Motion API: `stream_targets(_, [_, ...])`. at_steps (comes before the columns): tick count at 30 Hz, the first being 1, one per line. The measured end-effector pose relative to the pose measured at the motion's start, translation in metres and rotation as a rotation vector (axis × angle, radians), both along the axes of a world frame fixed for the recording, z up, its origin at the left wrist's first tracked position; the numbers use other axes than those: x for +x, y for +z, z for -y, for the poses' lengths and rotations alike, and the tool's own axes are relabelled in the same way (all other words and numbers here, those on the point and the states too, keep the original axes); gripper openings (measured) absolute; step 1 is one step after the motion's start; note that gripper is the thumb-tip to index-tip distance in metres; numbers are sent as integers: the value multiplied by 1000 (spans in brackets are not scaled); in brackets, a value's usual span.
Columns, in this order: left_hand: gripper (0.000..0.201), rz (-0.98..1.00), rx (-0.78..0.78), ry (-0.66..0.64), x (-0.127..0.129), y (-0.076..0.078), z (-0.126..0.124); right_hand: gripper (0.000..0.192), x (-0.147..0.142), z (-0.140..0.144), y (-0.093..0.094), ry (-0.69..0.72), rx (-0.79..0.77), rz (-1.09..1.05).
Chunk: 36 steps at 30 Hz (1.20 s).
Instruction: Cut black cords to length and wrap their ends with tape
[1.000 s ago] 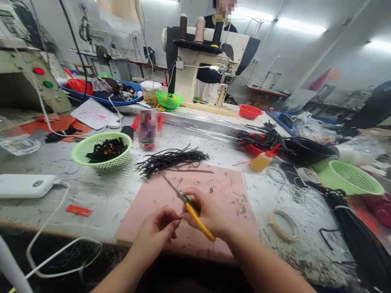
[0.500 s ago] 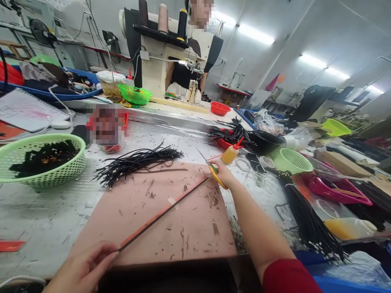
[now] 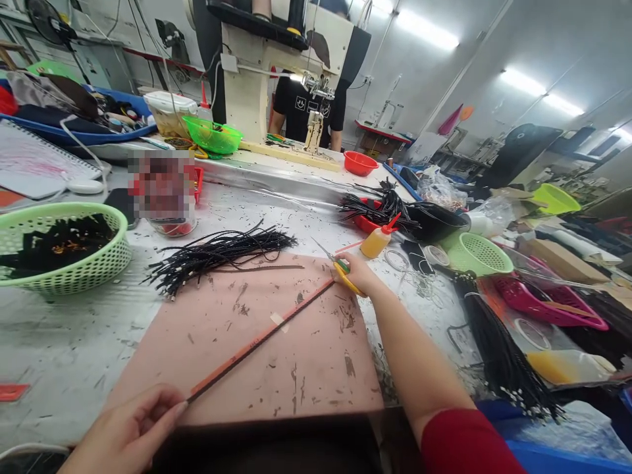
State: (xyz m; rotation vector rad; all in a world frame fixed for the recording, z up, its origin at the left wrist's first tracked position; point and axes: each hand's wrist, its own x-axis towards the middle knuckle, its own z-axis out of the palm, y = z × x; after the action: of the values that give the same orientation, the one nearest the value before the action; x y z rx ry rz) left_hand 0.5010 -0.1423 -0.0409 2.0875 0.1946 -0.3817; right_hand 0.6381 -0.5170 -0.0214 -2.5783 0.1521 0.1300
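Strip stretched diagonally between left hand pinching near end and right hand gripping scissors

Orange-black strip, pink mat, yellow scissors.

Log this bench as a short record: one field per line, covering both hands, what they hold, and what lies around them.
left hand: pinches the near end of the thin strip
right hand: holds the far end of the thin strip, together with the yellow-handled scissors
thin strip: dark with an orange edge, stretched taut and slanting across the pink mat
bundle of black cords: on the mat's far edge
green basket: at left, dark pieces inside
squeeze bottle: yellow, red nozzle, beyond the right hand
co-worker: a person in black behind the sewing machine
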Motion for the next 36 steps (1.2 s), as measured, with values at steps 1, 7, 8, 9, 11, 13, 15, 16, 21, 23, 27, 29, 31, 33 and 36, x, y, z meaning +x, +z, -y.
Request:
stream_targets(1, [20, -6, 7, -22, 0, 2, 0, 48, -1, -1, 0, 4, -6, -8])
stream_targets(7, [18, 20, 144, -94, -8, 21, 8, 47, -6, -2, -1, -5, -156, -13])
stream_targets(8, [16, 20, 157, -88, -9, 23, 9, 48, -6, -2, -1, -3, -180, -20])
stream_targets(9, [15, 23, 166, -82, -11, 24, 11, 48, -6, -2, -1, 2, -193, -30])
stream_targets(11, [14, 33, 182, -76, -13, 25, 14, 49, -7, -2, 0, 6, -208, -43])
stream_targets(13, [14, 52, 206, -74, -14, 25, 15, 50, -8, -4, 2, -1, -219, -52])
stream_targets(15, [14, 67, 237, -75, -15, 25, 17, 51, -10, -5, 4, -11, -229, -62])
stream_targets(16, [14, 73, 250, -76, -15, 25, 17, 51, -10, -6, 5, -15, -235, -68])
stream_targets(21, [13, 82, 270, -51, -15, 25, 19, 50, -9, -8, 5, -23, -247, -95])
stream_targets(23, [12, 90, 244, -20, -15, 22, 19, 49, -9, -8, 5, -14, -246, -97])
stream_targets(27, [12, 84, 10, 128, -16, 16, 15, 56, -12, -6, 11, -48, -289, -99])
stream_targets(29, [17, 37, -159, 284, -16, 15, 13, 56, -13, -4, 14, -79, -327, -92])
stream_targets(31, [23, -12, -306, 446, -14, 17, 14, 52, -14, -1, 17, -65, -364, -86])
stream_targets(33, [27, -48, -428, 531, -10, 21, 19, 47, -13, 0, 19, -16, -394, -88])
stream_targets(36, [25, -67, -554, 510, -3, 31, 35, 45, -10, 1, 20, 30, -411, -87])
